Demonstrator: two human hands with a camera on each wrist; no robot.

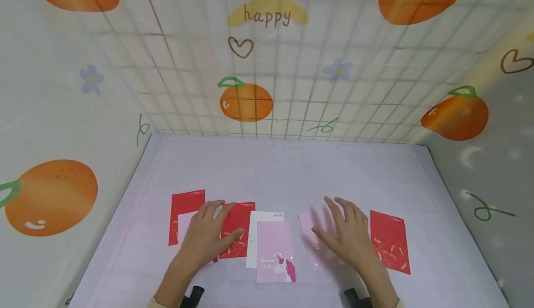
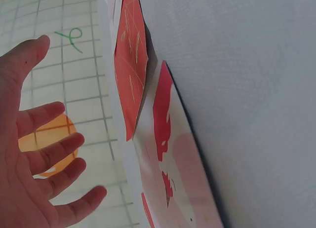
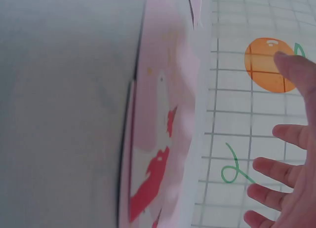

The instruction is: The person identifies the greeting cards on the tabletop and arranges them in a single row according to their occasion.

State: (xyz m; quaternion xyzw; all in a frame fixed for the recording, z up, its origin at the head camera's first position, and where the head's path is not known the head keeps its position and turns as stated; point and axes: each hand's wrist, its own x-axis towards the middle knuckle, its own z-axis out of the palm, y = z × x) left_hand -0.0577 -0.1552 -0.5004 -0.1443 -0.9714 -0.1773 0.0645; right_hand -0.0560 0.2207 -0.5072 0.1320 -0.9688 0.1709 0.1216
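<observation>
My left hand, fingers spread, is above a pink unicorn envelope that it partly hides in the head view. Red envelopes lie on either side, one at the far left and one nearer the middle. My right hand hovers with straight, parted fingers over another pink unicorn envelope, holding nothing. Between the hands, a pink envelope with a white unicorn overlaps a white envelope. A third red envelope lies right of my right hand.
All the envelopes lie flat on a white-covered table. A grid-patterned curtain printed with oranges hangs behind the table's far edge, and printed cloth stands at both sides. Black straps show at both wrists.
</observation>
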